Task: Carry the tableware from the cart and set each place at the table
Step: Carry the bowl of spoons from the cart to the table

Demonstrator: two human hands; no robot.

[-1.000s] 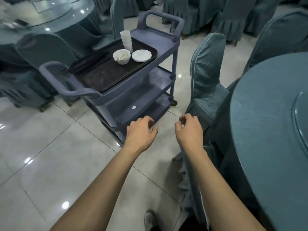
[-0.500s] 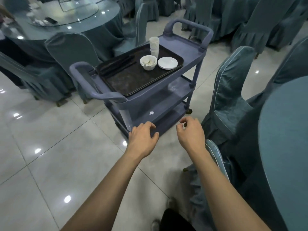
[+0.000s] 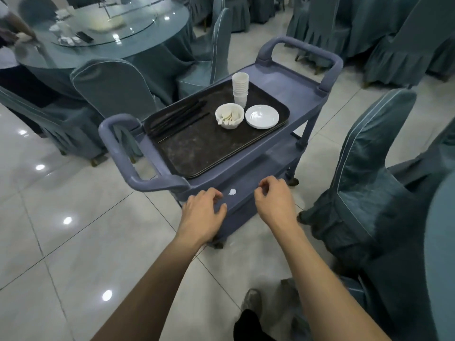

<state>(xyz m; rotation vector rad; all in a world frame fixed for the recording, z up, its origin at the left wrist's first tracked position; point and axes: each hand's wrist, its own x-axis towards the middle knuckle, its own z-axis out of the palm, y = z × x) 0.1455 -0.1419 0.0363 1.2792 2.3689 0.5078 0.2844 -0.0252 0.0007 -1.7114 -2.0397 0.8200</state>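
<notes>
Item: cart [image 3: 283, 78], grey-blue plastic, three shelves, a loop handle at each end, standing on the tiled floor [image 3: 73, 254] between covered chairs.

Top shelf: dark tray [image 3: 209, 148], carrying:
- stack of white cups [image 3: 240, 88], upright, at the far edge;
- white bowl [image 3: 229, 116] with white spoons inside, just in front of the cups;
- white saucer [image 3: 262, 116], just beside the bowl, to its right;
- dark chopsticks [image 3: 177, 119], lying in a bundle at the left end of the tray.

Middle shelf: one small white paper scrap [image 3: 232, 192].

Left grip [image 3: 204, 210]: released, fingers loosely curled, holding nothing, low in front of the cart's near side. Whether it touches the shelf edge cannot be told.

Right grip [image 3: 274, 200]: released, fingers loosely curled, nothing in it, beside the left, the paper scrap showing between them.

Surroundings: round counter [image 3: 443, 242] in blue cloth at the right edge, a covered chair [image 3: 369, 168] drawn up to it. A second round counter [image 3: 147, 49], top left, bears small white dishes.
</notes>
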